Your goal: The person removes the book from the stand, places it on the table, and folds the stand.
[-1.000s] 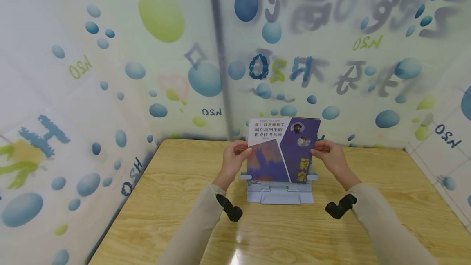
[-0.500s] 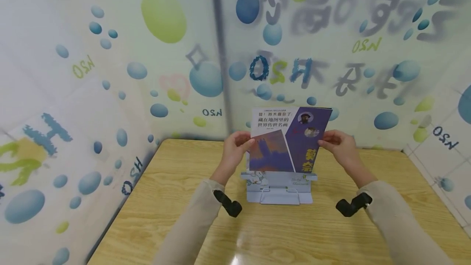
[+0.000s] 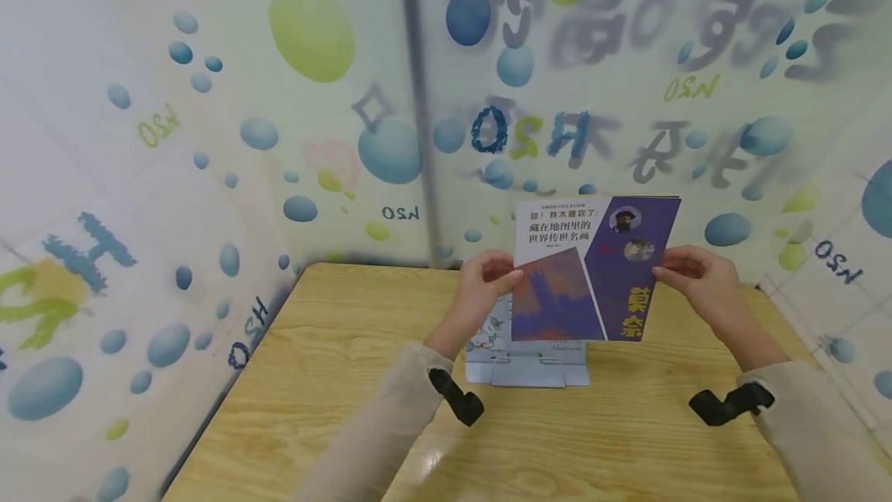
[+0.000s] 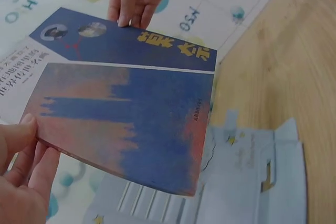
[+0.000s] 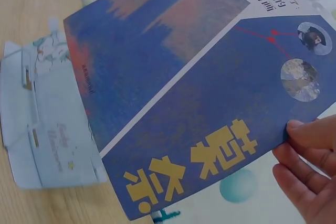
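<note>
A thin book with a purple, white and painted cover is held up between both hands, facing me. The left hand pinches its left edge, thumb on the front cover and fingers behind. At the right edge, the right hand grips it the same way, as the right wrist view shows with the thumb on the blue cover. Behind and below the book stands a pale blue book stand printed with a unicorn, its upper part largely hidden by the book. In the left wrist view the stand shows slots.
The stand rests on a light wood table. A wall with blue and green dots and lettering rises right behind the table, with more patterned wall at both sides. Black wrist cameras hang below the sleeves.
The book has risen off the stand, then shifted right and now overlaps only part of it. Both hands have moved right with it, keeping their grip on its edges.
</note>
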### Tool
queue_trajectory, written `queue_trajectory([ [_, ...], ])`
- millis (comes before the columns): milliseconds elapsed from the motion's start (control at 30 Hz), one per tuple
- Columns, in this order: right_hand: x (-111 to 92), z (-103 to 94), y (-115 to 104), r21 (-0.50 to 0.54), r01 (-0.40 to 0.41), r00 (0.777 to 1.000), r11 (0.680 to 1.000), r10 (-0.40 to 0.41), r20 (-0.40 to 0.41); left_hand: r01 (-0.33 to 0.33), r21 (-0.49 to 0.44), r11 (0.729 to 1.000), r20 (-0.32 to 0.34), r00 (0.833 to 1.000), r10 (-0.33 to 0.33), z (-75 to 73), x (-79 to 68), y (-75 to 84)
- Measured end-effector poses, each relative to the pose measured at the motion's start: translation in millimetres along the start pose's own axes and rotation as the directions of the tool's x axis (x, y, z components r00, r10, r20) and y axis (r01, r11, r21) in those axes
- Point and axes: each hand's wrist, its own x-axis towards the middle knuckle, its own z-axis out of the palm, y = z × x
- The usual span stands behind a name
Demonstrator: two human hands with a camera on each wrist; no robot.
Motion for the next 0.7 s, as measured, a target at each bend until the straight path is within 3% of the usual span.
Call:
queue_trajectory([
  [233, -14.5, -27.0, 23.9, -0.101, -0.033, 0.999, 0.994, 0.031, -0.018, 0.123, -0.07, 0.99, 0.009, 0.992, -0.123, 39.7, -0.7, -22.5],
  [333, -19.3, -34.1, 35.3, -0.148, -0.061, 0.998, 0.987, 0.059, -0.013, 0.141, -0.074, 0.987, 0.002, 0.99, -0.141, 55.0, -3.4, -30.2],
  [700, -45.7, -59.8, 82.5, -0.209, -0.154, 0.98, 0.966, 0.176, 0.091, 0.274, -0.155, 0.949, 0.02, 0.961, -0.275, 101.2, -17.6, -66.0],
])
